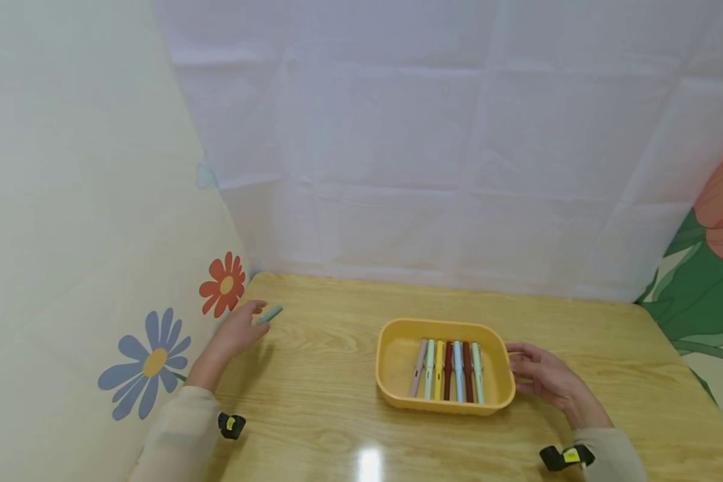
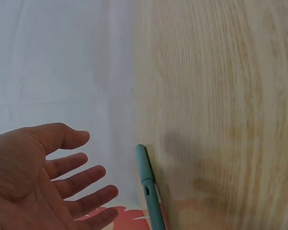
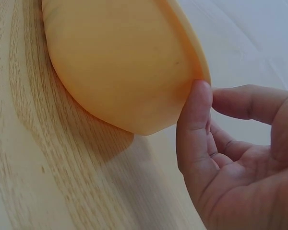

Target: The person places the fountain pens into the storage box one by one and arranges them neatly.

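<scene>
A teal pen [image 1: 270, 314] lies on the table's far left. Close beside it is my left hand [image 1: 235, 331]; in the left wrist view this hand [image 2: 53, 182] has its fingers spread and nothing in them, apart from the pen [image 2: 151, 187]. Right of centre stands a yellow tray [image 1: 394, 365]. Inside, several pens [image 1: 448, 371] lie side by side: mauve, pale green, yellow, dark red and light blue. At the tray's right end, my right hand [image 1: 545, 375] pinches the rim; the right wrist view shows thumb and finger [image 3: 197, 110] at the tray edge [image 3: 149, 110].
The wooden table [image 1: 319, 375] meets a white cloth [image 1: 397, 167] at the back. A flowered panel [image 1: 66, 234] stands close to the left hand, and another panel with green leaves [image 1: 699, 294] borders the right side.
</scene>
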### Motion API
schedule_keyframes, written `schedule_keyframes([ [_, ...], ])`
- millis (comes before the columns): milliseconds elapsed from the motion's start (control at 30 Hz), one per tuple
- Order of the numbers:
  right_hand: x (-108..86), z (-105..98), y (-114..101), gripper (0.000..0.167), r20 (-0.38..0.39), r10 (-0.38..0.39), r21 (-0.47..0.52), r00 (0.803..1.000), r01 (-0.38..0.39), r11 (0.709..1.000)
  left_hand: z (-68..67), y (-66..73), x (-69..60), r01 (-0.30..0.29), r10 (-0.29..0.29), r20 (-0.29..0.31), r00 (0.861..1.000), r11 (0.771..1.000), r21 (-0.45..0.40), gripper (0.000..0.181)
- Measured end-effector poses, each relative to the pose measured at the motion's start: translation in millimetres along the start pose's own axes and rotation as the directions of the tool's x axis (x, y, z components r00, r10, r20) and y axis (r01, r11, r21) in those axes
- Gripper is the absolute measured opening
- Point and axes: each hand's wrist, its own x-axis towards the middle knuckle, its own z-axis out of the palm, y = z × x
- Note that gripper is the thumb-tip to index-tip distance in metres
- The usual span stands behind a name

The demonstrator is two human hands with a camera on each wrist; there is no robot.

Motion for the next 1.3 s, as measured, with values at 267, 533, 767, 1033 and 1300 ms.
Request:
schedule_keyframes([
  [267, 0.4, -1, 1, 0.026, 0.004, -0.019, 0.005, 1.0, 0.019, 1.0, 8.3, -11.1, 15.0, -0.03, 0.034, -0.033, 0.999, 0.991, 0.134, 0.055],
  [533, 1.6, -2, 3, 0.026, 0.013, -0.018, 0.012, 1.0, 0.018, 1.0, 12.2, -15.1, 21.7, 0.042, -0.037, -0.025, 0.999, 0.972, 0.232, 0.059],
  [767, 4.1, -1, 2, 0.034, -0.005, -0.004, -0.011, 1.0, 0.003, 1.0, 16.9, -18.3, 25.2, 0.102, -0.099, -0.027, 0.995, 0.959, 0.265, 0.059],
  [1033, 6.1, 0, 0, 0.033, 0.002, -0.005, -0.003, 1.0, 0.005, 1.0, 18.2, -20.5, 25.2, 0.102, -0.095, -0.038, 0.995, 0.957, 0.272, 0.056],
  [1300, 6.1, 1, -1, 0.03, 0.009, -0.018, -0.015, 1.0, 0.018, 1.0, 21.0, -23.2, 25.8, 0.114, -0.11, -0.028, 0.994, 0.961, 0.252, 0.055],
])
